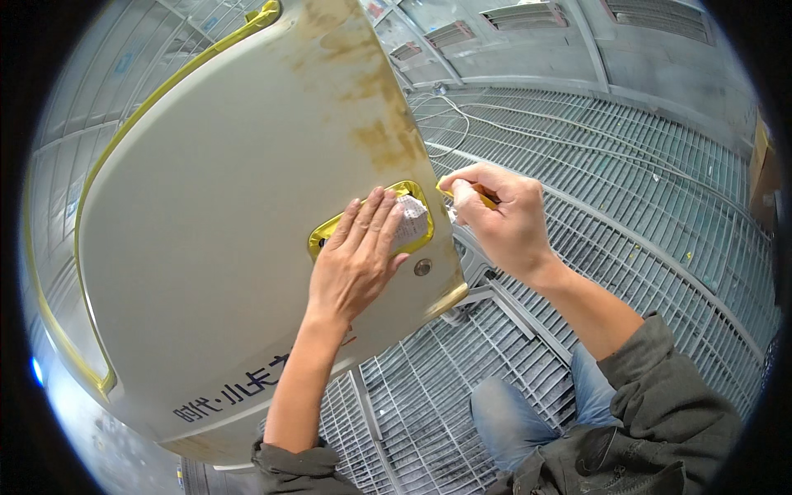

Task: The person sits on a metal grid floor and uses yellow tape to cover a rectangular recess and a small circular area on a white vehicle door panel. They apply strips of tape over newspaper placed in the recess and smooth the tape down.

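Inside a metal-walled bay, I had the left hand (pixel 348 268) laid across what looked like the handle recess (pixel 421 242) of a pale vehicle door (pixel 206 181), its fingers straight and nearly together, thumb set apart, pinching nothing. The recess, framed in yellow masking tape (pixel 328 227), lay directly beneath those fingers, its long axis running from left to right with a slight upward slant, roughly crosswise to them. Printed paper (pixel 413 224) covered its right end, just beside the fingertips; I could not tell what the hand hid. The left hand was plainly the nearer: the right hand (pixel 510 210) hung just past the door's edge, right of the recess, its fingers curled, thumb and forefinger pinching a yellow piece (pixel 483 198), perhaps tape, partly concealed in the grip. A round lock (pixel 423 267) sat just below the recess's right end, and brownish patches (pixel 384 144) marked the door above it. Of containers, I saw only what appeared to be a cardboard box (pixel 763 169) at the far right rim, its contents out of my sight, beside the metal grating (pixel 660 194) of the floor.
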Demonstrator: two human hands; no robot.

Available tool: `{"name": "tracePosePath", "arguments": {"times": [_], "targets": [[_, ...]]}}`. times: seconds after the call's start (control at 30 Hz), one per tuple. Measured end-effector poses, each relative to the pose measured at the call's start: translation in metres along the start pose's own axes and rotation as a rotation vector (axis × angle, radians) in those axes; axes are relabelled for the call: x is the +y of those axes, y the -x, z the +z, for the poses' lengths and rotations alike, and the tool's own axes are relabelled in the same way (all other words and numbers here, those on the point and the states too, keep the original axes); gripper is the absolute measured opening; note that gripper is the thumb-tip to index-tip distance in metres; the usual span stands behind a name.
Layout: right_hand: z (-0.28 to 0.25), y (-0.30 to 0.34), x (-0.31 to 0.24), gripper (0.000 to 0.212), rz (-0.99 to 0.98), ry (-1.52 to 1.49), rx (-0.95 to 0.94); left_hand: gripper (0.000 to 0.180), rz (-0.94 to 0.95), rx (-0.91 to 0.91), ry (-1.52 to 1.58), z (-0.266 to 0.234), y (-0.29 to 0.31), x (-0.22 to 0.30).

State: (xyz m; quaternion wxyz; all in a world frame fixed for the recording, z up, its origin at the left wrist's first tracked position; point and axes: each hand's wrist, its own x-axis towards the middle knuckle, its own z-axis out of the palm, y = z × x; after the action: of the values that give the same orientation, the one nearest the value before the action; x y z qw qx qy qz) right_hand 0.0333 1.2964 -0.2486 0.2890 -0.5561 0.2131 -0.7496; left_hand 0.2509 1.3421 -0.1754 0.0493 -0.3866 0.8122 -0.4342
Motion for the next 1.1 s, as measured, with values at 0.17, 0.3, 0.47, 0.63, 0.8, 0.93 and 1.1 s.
{"name": "tracePosePath", "arguments": {"times": [0.17,0.3,0.47,0.63,0.8,0.93,1.1], "targets": [[-0.015,0.002,-0.009,0.015,0.073,-0.018,-0.015,0.069,-0.075,-0.016,-0.162,-0.015,0.042,-0.009],[-0.02,0.006,-0.013,0.015,0.09,-0.02,-0.017,0.07,-0.165,0.063,-0.159,-0.015,0.066,-0.01],[-0.028,0.009,-0.019,0.016,0.13,-0.089,-0.027,0.065,-0.282,0.104,-0.144,-0.017,0.074,0.0],[-0.037,0.013,-0.019,0.016,0.151,-0.136,-0.018,0.061,-0.284,0.187,-0.104,-0.004,0.063,0.017],[-0.038,0.019,-0.016,0.017,0.186,-0.158,-0.06,0.055,-0.138,0.098,0.027,0.009,0.016,0.022],[-0.042,0.021,-0.015,0.017,0.198,-0.175,-0.056,0.049,-0.084,0.118,-0.01,0.015,-0.002,0.021],[-0.042,0.024,-0.016,0.016,0.245,-0.193,-0.085,0.048,-0.04,0.102,-0.124,0.017,-0.014,0.021]]}}
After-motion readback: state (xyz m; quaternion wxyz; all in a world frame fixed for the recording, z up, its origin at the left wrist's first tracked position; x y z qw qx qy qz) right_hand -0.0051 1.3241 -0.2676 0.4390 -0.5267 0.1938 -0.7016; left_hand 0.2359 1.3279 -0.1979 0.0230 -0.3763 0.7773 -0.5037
